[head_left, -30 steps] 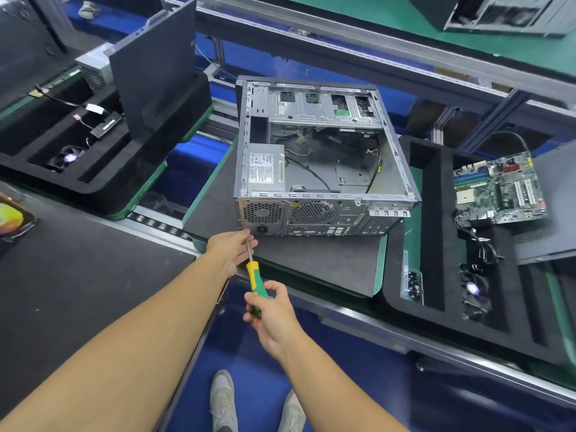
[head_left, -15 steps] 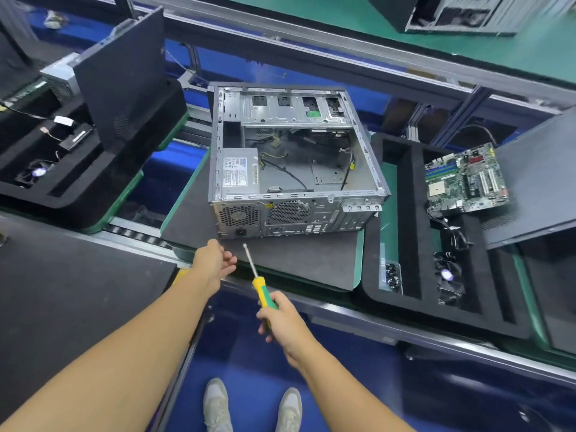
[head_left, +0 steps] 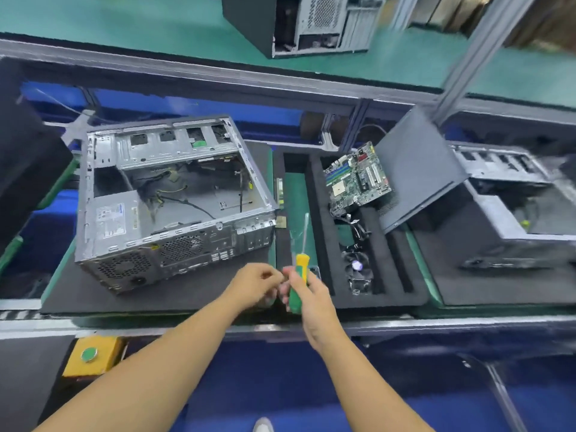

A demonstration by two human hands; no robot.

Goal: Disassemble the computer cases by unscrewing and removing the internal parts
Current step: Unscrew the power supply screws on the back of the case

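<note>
Along the conveyor bench (head_left: 187, 325), left to right: a dark mat (head_left: 187, 297) under an open computer case (head_left: 174, 207), just beside it a black foam tray (head_left: 389, 297), then a second mat (head_left: 498, 288) bearing another case (head_left: 514, 219). Behind, a green bench (head_left: 124, 23) carrying a dark upright case (head_left: 311, 23).

Both forearms reach forward, hands nearly touching. Right hand (head_left: 308, 291) grips yellow-and-green-handled screwdriver (head_left: 301, 262), shaft pointing away. Left hand (head_left: 254, 283) fingers curled, tips together; contents blurred.
</note>
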